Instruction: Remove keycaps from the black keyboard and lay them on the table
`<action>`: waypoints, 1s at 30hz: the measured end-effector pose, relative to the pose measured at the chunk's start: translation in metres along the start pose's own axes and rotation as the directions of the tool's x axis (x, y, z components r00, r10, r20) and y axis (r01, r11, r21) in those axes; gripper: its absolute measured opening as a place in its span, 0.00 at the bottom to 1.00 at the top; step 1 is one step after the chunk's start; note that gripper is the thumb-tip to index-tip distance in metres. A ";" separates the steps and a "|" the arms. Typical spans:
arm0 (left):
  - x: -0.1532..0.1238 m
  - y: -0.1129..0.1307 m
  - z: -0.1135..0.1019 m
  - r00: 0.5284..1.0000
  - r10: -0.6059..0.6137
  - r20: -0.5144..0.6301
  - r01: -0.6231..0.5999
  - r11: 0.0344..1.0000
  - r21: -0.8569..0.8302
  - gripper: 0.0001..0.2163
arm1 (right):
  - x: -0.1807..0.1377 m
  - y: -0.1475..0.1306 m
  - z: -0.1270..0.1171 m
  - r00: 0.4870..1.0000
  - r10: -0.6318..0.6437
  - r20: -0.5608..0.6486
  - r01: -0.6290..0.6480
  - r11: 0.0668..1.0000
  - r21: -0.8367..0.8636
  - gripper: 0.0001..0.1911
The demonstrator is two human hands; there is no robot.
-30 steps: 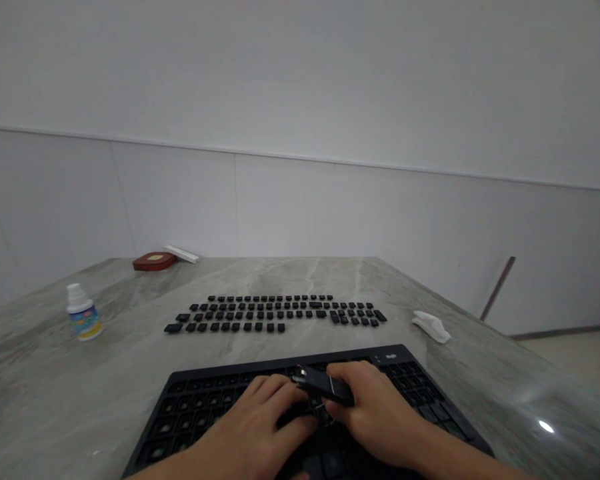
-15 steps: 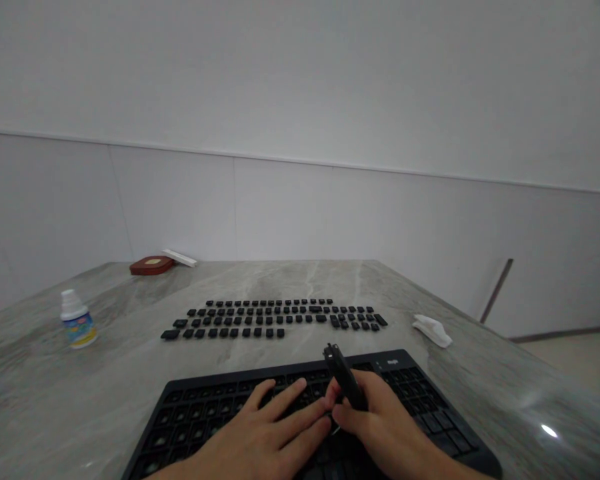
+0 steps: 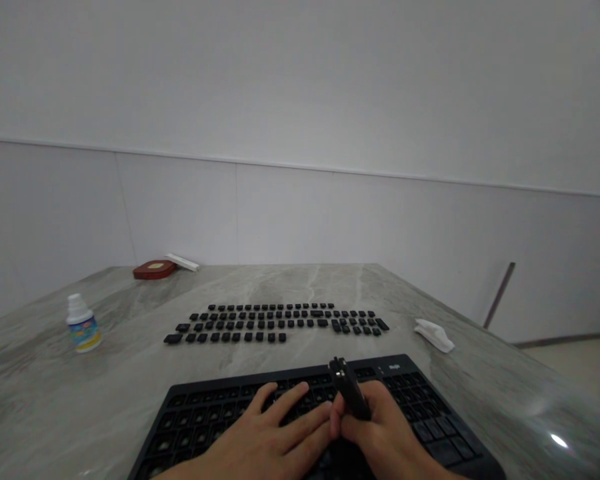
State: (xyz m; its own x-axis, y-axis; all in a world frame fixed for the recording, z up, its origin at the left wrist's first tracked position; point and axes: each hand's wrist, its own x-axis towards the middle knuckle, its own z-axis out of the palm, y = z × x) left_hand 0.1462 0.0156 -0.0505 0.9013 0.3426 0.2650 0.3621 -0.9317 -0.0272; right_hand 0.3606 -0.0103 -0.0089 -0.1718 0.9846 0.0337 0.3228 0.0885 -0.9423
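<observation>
A black keyboard (image 3: 430,400) lies at the table's near edge, most of its keycaps removed. My left hand (image 3: 270,433) rests flat on its middle, fingers stretched out. My right hand (image 3: 380,433) is closed round a black keycap puller (image 3: 349,390), whose handle points up and away from me and whose tip is down on the keyboard, hidden by my fingers. Beyond the keyboard, several loose black keycaps (image 3: 275,320) lie in neat rows on the table.
The grey marble table (image 3: 55,400) holds a small white bottle with a colourful label (image 3: 83,325) at the left, a crumpled white wipe (image 3: 433,333) at the right, and a red-brown disc (image 3: 154,269) with a white strip (image 3: 183,262) against the far wall.
The puller went from lying across my hands to standing upright in my right hand. My left fingers have spread flat on the keyboard. The view has tilted slightly.
</observation>
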 end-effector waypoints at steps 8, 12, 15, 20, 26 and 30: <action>0.000 -0.001 -0.003 1.000 0.009 0.009 -0.009 1.000 0.014 0.27 | -0.004 0.007 -0.002 0.999 -0.038 -0.026 0.038 0.999 0.005 0.06; 0.004 0.003 -0.014 1.000 0.012 0.024 -0.012 1.000 -0.005 0.29 | -0.006 0.007 -0.005 0.998 -0.034 -0.061 0.036 0.999 0.020 0.07; 0.008 0.005 -0.023 0.999 0.007 0.048 -0.007 1.000 0.004 0.28 | -0.007 0.004 -0.007 0.998 -0.038 -0.041 0.038 0.999 -0.002 0.07; 0.010 0.002 -0.018 0.999 -0.025 0.034 0.026 0.999 -0.041 0.28 | -0.005 0.002 -0.006 0.998 -0.056 -0.036 0.056 0.998 0.004 0.07; 0.006 0.016 -0.035 0.989 -0.148 0.028 0.151 0.968 -0.203 0.29 | -0.004 -0.003 -0.004 0.992 -0.127 0.016 0.126 0.991 0.051 0.08; 0.007 0.025 -0.045 0.976 -0.196 -0.091 0.164 0.946 -0.279 0.18 | -0.005 -0.007 -0.002 0.982 -0.166 0.093 0.161 0.985 0.058 0.09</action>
State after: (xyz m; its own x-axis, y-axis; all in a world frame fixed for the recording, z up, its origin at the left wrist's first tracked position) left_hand 0.1511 -0.0107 -0.0060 0.7873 0.5064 0.3517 0.4245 -0.8589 0.2865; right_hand 0.3613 -0.0158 -0.0012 -0.3090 0.9377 0.1587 0.2358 0.2372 -0.9424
